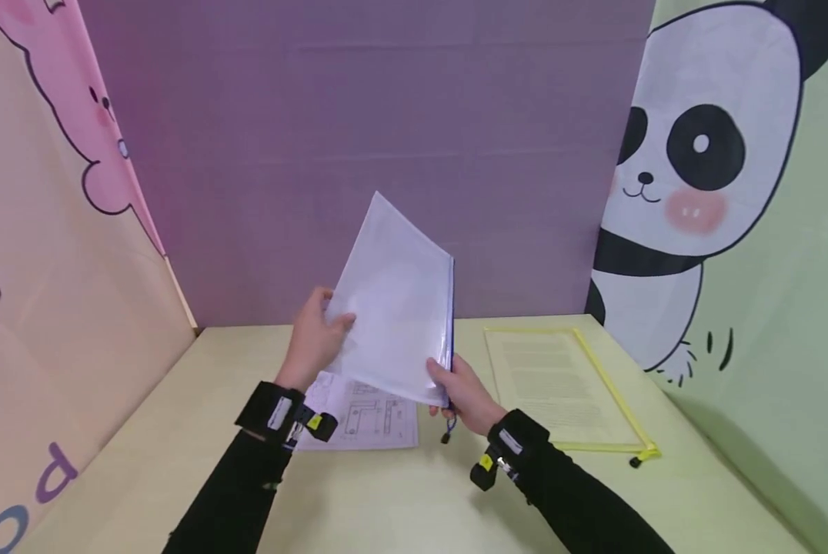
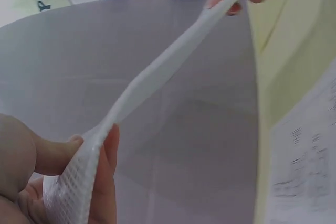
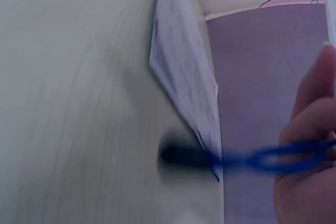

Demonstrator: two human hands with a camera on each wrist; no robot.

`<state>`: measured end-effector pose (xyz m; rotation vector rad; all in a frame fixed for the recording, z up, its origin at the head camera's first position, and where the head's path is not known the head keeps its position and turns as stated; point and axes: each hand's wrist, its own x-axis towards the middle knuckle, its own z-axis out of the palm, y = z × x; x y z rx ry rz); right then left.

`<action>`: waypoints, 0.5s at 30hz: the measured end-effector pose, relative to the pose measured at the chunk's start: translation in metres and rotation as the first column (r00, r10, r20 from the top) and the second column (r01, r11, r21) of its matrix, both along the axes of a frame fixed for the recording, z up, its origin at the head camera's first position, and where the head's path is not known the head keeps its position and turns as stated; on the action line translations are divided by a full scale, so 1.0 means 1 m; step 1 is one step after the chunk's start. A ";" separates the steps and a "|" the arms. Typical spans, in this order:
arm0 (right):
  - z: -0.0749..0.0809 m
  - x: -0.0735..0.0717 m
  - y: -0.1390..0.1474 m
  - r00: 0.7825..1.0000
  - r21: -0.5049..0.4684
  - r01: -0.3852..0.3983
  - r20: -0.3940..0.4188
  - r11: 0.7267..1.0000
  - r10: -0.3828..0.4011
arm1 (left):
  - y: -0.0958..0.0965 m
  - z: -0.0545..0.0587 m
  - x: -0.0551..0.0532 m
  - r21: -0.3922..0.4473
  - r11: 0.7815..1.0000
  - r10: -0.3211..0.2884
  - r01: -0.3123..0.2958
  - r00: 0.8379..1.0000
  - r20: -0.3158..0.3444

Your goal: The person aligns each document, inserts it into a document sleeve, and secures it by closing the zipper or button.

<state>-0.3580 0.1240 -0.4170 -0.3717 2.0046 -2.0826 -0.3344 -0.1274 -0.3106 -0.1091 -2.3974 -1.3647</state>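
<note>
A white mesh zipper pouch with a blue zipper edge is held up, tilted, above the table. My left hand pinches its left side, thumb on the near face; in the left wrist view the mesh edge passes between thumb and fingers. At the lower right corner, beside the zipper, my right hand grips the pouch with the thumb in front. A blue cord pull with a dark, blurred end hangs by the right hand's fingers. Whether anything is inside the pouch cannot be made out.
Beneath the pouch, printed sheets with line drawings lie on the pale table, partly covered from view. To the right lies a yellow-edged zipper pouch with a printed page inside. A purple backdrop stands behind the table.
</note>
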 end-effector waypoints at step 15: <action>-0.021 0.006 0.032 0.994 0.405 0.087 0.021 0.910 -0.104 | 0.029 -0.097 -0.013 -0.099 0.995 0.057 -0.027 0.947 0.317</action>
